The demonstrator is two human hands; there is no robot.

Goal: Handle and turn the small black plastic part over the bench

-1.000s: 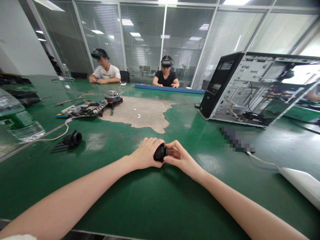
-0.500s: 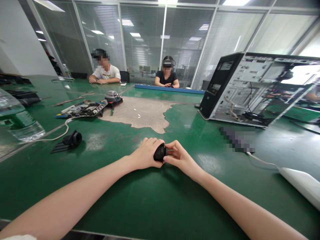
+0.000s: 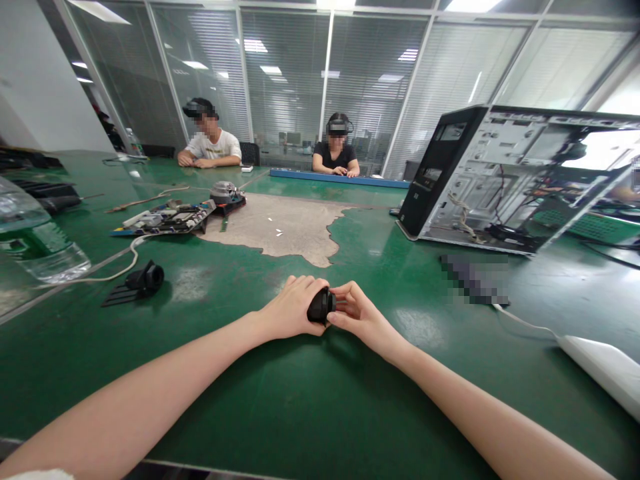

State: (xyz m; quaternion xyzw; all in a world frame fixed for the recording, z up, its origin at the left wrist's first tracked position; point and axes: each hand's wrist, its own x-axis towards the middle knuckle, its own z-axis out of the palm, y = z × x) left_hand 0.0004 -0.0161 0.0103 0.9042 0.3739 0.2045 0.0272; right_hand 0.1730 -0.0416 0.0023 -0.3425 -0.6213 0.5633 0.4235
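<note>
A black round part (image 3: 320, 307), stepped like a lens or threaded fitting, sits between my hands over the green table; its exact kind I cannot make out. My left hand (image 3: 290, 308) wraps around its body from the left, palm down. From the right, my right hand (image 3: 357, 313) has its thumb and fingertips closed on the narrower ringed end. Much of the part is hidden under the left fingers. To the left, a black plastic piece (image 3: 143, 283) with a round collar and flat prongs lies on the table.
A circuit board (image 3: 167, 220) lies at left, with a water bottle (image 3: 37, 233) nearer. An open computer case (image 3: 475, 180) stands at right, near a pixelated dark object (image 3: 473, 280) cabled to a white power bank (image 3: 603, 370). Two people sit across the table (image 3: 320, 413).
My hands and the black part look almost unmoved. Across the table, the person in black has shifted their hands slightly.
</note>
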